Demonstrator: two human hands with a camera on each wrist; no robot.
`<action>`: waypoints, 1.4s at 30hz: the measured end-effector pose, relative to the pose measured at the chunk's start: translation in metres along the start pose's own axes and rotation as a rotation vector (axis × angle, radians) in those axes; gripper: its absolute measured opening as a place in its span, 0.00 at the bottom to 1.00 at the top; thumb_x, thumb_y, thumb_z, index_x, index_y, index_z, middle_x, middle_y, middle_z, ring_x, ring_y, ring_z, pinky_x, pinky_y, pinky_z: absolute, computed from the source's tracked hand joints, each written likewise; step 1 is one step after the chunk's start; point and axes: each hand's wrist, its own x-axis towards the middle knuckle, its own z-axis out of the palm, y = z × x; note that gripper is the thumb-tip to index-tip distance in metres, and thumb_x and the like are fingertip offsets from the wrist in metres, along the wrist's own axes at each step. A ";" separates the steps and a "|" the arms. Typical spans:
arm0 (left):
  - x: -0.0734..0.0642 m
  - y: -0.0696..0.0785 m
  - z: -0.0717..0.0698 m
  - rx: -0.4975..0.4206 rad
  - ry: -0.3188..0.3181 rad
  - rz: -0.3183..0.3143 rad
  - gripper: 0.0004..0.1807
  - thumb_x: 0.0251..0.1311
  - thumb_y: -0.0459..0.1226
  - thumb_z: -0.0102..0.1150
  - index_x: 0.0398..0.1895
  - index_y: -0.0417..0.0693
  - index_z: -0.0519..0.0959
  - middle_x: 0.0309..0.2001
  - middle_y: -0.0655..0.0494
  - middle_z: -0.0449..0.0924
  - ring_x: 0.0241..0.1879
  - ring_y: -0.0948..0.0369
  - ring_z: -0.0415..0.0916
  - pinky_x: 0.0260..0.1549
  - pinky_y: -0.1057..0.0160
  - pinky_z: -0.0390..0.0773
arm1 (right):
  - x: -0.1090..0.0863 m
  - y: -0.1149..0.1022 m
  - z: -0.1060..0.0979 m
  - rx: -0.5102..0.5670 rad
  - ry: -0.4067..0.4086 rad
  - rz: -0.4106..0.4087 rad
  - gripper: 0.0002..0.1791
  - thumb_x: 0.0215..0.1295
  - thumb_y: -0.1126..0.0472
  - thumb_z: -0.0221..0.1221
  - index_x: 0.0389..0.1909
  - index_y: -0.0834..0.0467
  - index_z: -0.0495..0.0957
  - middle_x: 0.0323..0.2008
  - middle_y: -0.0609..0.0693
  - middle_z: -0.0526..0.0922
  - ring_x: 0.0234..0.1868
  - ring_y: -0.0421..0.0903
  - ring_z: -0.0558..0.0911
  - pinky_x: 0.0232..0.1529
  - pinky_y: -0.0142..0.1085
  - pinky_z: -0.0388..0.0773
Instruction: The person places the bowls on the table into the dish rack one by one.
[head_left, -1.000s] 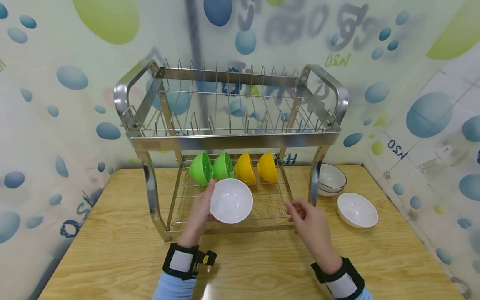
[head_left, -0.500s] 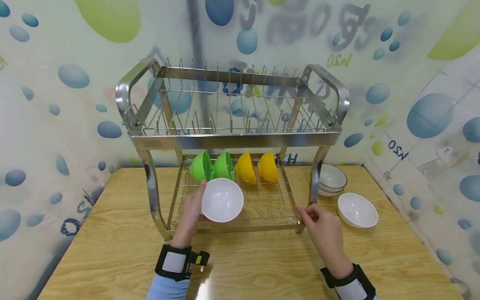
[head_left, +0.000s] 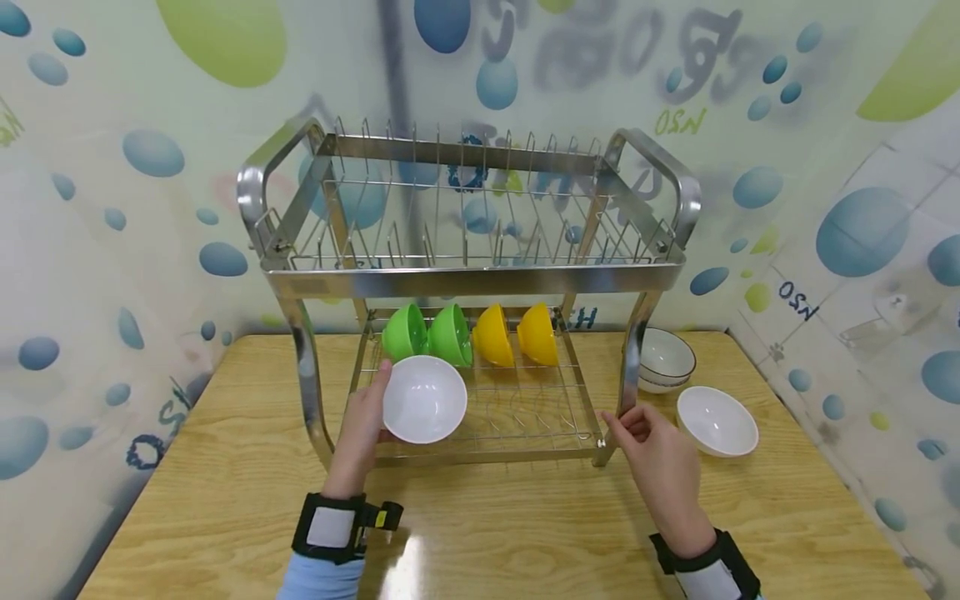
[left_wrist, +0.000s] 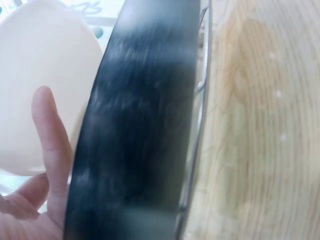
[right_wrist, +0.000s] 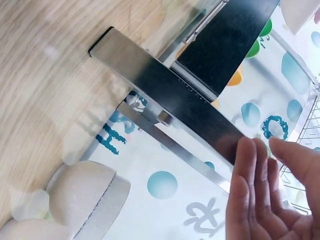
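My left hand (head_left: 359, 435) holds a white bowl (head_left: 425, 400) by its left side, thumb at the rim, in front of the rack's lower tier. In the left wrist view a finger lies along the outside of the bowl (left_wrist: 30, 70). My right hand (head_left: 666, 462) is at the right front leg of the metal dish rack (head_left: 480, 281). In the right wrist view its fingertips (right_wrist: 246, 145) are right at the leg (right_wrist: 165, 95), with the thumb apart from them. Two green bowls (head_left: 404, 333) and two yellow bowls (head_left: 493, 336) stand tilted on the lower tier, towards the back.
Right of the rack, a white bowl (head_left: 717, 421) sits on the wooden table (head_left: 495, 533). Behind it are stacked dark-rimmed white bowls (head_left: 666, 357). The rack's upper tier has upright wires (head_left: 465, 225). A patterned wall (head_left: 187, 192) rises behind.
My left hand has moved left with the white bowl. My right hand has shifted right, from the lower tier's front corner to the rack's right front leg.
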 end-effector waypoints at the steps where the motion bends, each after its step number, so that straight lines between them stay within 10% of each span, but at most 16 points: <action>1: 0.000 0.000 -0.002 -0.001 0.005 -0.003 0.39 0.65 0.65 0.36 0.58 0.41 0.73 0.47 0.35 0.78 0.30 0.59 0.81 0.27 0.51 0.83 | 0.000 0.001 0.000 -0.006 0.011 -0.006 0.16 0.53 0.50 0.69 0.21 0.56 0.74 0.16 0.48 0.80 0.17 0.39 0.75 0.14 0.28 0.62; 14: 0.000 0.006 -0.009 0.018 0.042 -0.001 0.41 0.62 0.67 0.36 0.60 0.43 0.71 0.51 0.34 0.76 0.34 0.57 0.80 0.28 0.52 0.83 | 0.004 0.004 0.001 0.054 -0.105 0.059 0.21 0.59 0.51 0.65 0.42 0.64 0.75 0.29 0.56 0.83 0.29 0.49 0.82 0.27 0.41 0.81; 21: 0.000 0.006 -0.008 0.072 0.099 0.027 0.42 0.61 0.68 0.37 0.59 0.43 0.72 0.47 0.33 0.77 0.30 0.56 0.81 0.26 0.50 0.83 | 0.004 0.003 0.006 0.100 -0.149 0.001 0.14 0.64 0.57 0.61 0.41 0.64 0.75 0.26 0.55 0.81 0.27 0.48 0.78 0.25 0.36 0.75; 33: -0.005 0.008 -0.002 0.392 0.319 0.246 0.37 0.64 0.64 0.40 0.55 0.43 0.77 0.42 0.37 0.80 0.37 0.46 0.79 0.22 0.58 0.81 | 0.003 0.004 0.008 0.130 -0.134 -0.020 0.15 0.64 0.59 0.61 0.44 0.66 0.75 0.30 0.58 0.83 0.32 0.52 0.84 0.29 0.44 0.82; 42: -0.008 0.003 0.009 0.681 0.490 0.455 0.34 0.61 0.62 0.50 0.55 0.43 0.77 0.39 0.37 0.72 0.35 0.45 0.74 0.27 0.45 0.78 | 0.003 0.004 0.007 0.123 -0.145 -0.014 0.15 0.64 0.58 0.60 0.44 0.66 0.74 0.31 0.58 0.83 0.32 0.52 0.85 0.30 0.45 0.82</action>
